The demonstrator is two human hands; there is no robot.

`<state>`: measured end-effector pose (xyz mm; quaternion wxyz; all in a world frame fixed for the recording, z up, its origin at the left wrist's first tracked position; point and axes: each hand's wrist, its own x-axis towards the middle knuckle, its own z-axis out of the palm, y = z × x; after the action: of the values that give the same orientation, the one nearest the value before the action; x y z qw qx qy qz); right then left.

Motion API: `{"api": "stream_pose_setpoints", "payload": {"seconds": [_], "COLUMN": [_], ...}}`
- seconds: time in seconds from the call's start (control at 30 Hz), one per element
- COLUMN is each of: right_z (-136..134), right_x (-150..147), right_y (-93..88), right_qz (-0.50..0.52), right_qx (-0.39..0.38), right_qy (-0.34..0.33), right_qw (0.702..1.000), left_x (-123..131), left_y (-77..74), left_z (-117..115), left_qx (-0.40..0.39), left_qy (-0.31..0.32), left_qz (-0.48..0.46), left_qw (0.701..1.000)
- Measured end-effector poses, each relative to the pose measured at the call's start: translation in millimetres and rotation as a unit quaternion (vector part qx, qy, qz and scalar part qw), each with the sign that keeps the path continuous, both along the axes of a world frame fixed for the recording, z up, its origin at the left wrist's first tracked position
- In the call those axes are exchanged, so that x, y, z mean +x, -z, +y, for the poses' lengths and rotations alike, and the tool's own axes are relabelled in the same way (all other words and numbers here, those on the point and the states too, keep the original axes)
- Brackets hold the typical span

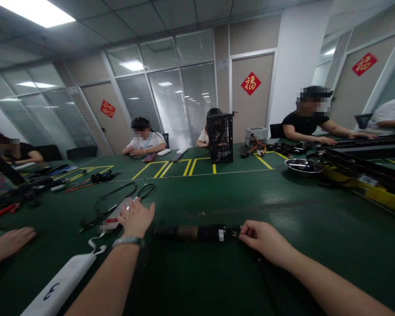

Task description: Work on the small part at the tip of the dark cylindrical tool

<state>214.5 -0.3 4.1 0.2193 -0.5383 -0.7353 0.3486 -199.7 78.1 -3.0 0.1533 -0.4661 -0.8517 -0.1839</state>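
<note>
- Two hands show: your left hand [136, 218] lies open, fingers spread, just above a coiled black cable [118, 199]
- Your right hand [265, 239] curls at the thin end of a black-taped cable bundle [197, 232]; whether it's clamped there can't be told from this view
- That bundle lies flat on the green work mat [316, 281], between your hands; it looks stiff and fairly light, best taken by its thick taped middle
- A co-worker's hand [9, 243] rests at far left, near a white strapped pouch [59, 281]
</note>
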Motion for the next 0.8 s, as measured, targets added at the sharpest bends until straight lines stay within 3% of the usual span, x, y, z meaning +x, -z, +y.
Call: {"api": "stream_pose_setpoints", "payload": {"seconds": [0.2, 0.3, 0.37, 0.47, 0.53, 0.67, 0.8], "right_z": [2, 2, 2, 1, 1, 2, 5], "right_x": [1, 2, 1, 1, 0, 1, 2], "right_y": [5.6, 5.1, 4.1, 3.0, 2.9, 5.2, 10.8], "right_qz": [0.001, -0.003, -0.004, -0.005, -0.004, 0.0, -0.003], "right_qx": [0.013, 0.013, 0.014, 0.017, 0.019, 0.02, 0.036], "right_qy": [-0.002, -0.002, -0.004, -0.005, -0.004, -0.008, -0.009], "right_qw": [1.0, 1.0, 1.0, 1.0, 1.0, 1.0, 0.999], "left_x": [-49, -52, -39, 7, 51, 142, 200], "left_y": [20.8, 19.3, 13.1, -5.7, -22.5, -50.3, -50.3], "left_z": [-2, 0, 1, -4, -14, -46, -69], "left_qx": [-0.082, -0.103, -0.053, 0.0, 0.013, -0.045, -0.102], "left_qy": [-0.009, -0.002, -0.004, 0.093, 0.206, 0.46, 0.554], "left_qz": [-0.009, -0.015, 0.005, 0.043, 0.053, -0.002, -0.041], "left_qw": [0.997, 0.995, 0.999, 0.995, 0.977, 0.887, 0.826]}}
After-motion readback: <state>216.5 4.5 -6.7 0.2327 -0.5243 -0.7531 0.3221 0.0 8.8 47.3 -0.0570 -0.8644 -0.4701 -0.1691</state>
